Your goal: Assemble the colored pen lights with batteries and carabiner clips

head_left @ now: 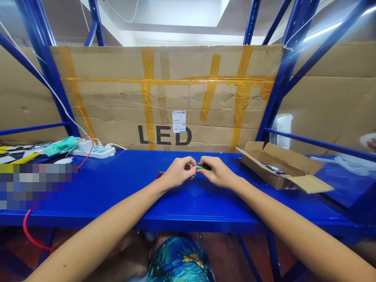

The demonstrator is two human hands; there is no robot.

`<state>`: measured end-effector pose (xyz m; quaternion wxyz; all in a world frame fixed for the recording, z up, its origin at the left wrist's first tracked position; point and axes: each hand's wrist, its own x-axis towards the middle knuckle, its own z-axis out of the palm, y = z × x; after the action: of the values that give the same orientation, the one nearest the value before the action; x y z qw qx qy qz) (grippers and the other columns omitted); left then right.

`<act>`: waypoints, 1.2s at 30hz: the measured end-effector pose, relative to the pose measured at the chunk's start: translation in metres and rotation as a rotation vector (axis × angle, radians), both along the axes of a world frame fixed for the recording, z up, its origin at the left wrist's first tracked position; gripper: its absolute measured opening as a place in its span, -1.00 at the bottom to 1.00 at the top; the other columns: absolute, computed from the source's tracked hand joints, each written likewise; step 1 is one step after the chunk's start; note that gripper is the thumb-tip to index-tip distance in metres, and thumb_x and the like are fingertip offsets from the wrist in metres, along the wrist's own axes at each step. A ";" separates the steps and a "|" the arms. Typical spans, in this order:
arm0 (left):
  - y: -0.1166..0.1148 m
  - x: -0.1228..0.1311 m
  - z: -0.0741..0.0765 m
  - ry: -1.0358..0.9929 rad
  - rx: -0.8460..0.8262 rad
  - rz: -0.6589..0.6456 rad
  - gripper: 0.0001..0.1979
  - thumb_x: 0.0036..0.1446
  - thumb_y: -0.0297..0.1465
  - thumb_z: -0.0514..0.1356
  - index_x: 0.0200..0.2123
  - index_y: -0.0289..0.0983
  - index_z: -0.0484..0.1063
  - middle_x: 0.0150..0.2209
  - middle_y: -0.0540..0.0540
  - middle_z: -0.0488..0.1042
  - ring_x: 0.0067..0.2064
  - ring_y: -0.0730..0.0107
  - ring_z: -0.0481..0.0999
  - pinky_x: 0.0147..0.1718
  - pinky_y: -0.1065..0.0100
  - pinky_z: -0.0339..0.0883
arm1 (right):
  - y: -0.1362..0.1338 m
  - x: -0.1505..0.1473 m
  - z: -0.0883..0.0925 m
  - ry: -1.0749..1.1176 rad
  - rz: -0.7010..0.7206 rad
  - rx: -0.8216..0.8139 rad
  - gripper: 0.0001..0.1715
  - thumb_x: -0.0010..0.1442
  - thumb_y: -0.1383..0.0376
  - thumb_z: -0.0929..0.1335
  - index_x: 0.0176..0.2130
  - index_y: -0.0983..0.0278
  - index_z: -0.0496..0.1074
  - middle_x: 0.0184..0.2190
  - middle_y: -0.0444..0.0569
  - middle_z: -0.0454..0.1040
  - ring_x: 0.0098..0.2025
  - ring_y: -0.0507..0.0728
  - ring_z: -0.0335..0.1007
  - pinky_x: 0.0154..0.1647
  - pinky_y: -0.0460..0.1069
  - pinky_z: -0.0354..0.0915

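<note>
Both my hands meet over the middle of the blue shelf. My right hand is closed around a small green object, whose tip pokes out toward the left. My left hand is pinched shut against the end of that green object, with a small silvery part between the fingertips. A small red item lies on the shelf just behind my left wrist. What exactly the green object is I cannot make out.
An open cardboard box with small items sits on the shelf to the right. A white power strip with a red cable and a teal item lie at the back left. A big taped cardboard sheet marked LED closes the back.
</note>
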<state>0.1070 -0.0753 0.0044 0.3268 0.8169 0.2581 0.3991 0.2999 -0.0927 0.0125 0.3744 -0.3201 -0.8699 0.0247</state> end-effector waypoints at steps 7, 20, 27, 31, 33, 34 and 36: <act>0.002 -0.001 -0.002 0.073 0.116 0.031 -0.95 0.10 -0.43 0.13 -0.38 -0.28 0.35 -0.52 0.03 0.47 -0.49 0.50 0.41 -0.45 0.45 0.24 | 0.001 -0.001 0.003 0.090 -0.001 -0.259 -0.76 0.14 0.22 0.37 -0.47 0.28 0.30 -0.57 -0.19 0.29 -0.49 0.00 0.12 -0.44 -0.07 0.07; -0.002 -0.003 -0.001 0.259 0.390 0.078 -0.90 0.20 -0.39 0.08 -0.33 -0.27 0.34 -0.45 0.02 0.40 -0.44 0.49 0.31 -0.40 0.42 0.17 | 0.005 0.003 0.006 0.271 0.104 -0.725 -0.63 -0.02 0.08 0.47 -0.45 0.28 0.33 -0.65 -0.26 0.24 -0.66 -0.07 0.03 -0.65 -0.11 -0.05; -0.006 -0.002 0.001 0.335 0.461 0.090 -0.88 0.25 -0.43 0.04 -0.24 -0.26 0.36 -0.33 -0.07 0.49 -0.35 0.40 0.43 -0.32 0.38 0.23 | 0.008 0.009 0.005 0.296 0.185 -0.851 -0.67 0.03 0.12 0.46 -0.44 0.29 0.34 -0.63 -0.25 0.24 -0.68 -0.09 0.04 -0.71 -0.14 -0.03; -0.004 -0.002 -0.001 0.377 0.492 0.088 -0.86 0.26 -0.42 0.03 -0.21 -0.27 0.38 -0.27 -0.14 0.52 -0.27 0.32 0.49 -0.27 0.34 0.27 | 0.007 0.009 0.004 0.312 0.216 -0.919 -0.63 0.03 0.11 0.47 -0.48 0.30 0.31 -0.62 -0.24 0.24 -0.68 -0.11 0.00 -0.73 -0.15 -0.06; -0.003 -0.002 -0.001 0.381 0.503 0.084 -0.86 0.26 -0.42 0.03 -0.22 -0.27 0.38 -0.26 -0.14 0.52 -0.26 0.31 0.49 -0.25 0.34 0.28 | 0.008 0.010 0.004 0.291 0.220 -0.940 -0.61 0.05 0.08 0.45 -0.48 0.29 0.29 -0.61 -0.24 0.24 -0.69 -0.12 -0.02 -0.74 -0.16 -0.09; -0.003 -0.002 -0.001 0.375 0.502 0.082 -0.86 0.26 -0.43 0.03 -0.22 -0.27 0.38 -0.26 -0.13 0.52 -0.26 0.32 0.49 -0.26 0.34 0.28 | 0.009 0.011 0.004 0.272 0.214 -0.939 -0.60 0.07 0.07 0.44 -0.47 0.29 0.29 -0.61 -0.23 0.25 -0.69 -0.12 -0.02 -0.74 -0.15 -0.10; -0.003 -0.002 0.000 0.343 0.487 0.079 -0.87 0.26 -0.43 0.03 -0.21 -0.27 0.37 -0.28 -0.11 0.52 -0.30 0.36 0.48 -0.28 0.36 0.28 | 0.010 0.013 0.004 0.241 0.196 -0.913 -0.61 0.10 0.04 0.42 -0.44 0.29 0.31 -0.61 -0.23 0.26 -0.70 -0.11 -0.01 -0.74 -0.15 -0.10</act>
<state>0.1047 -0.0779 0.0047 0.0570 0.9161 0.2376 0.3178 0.3125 -0.0822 0.0169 0.2895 -0.3634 -0.7466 0.4762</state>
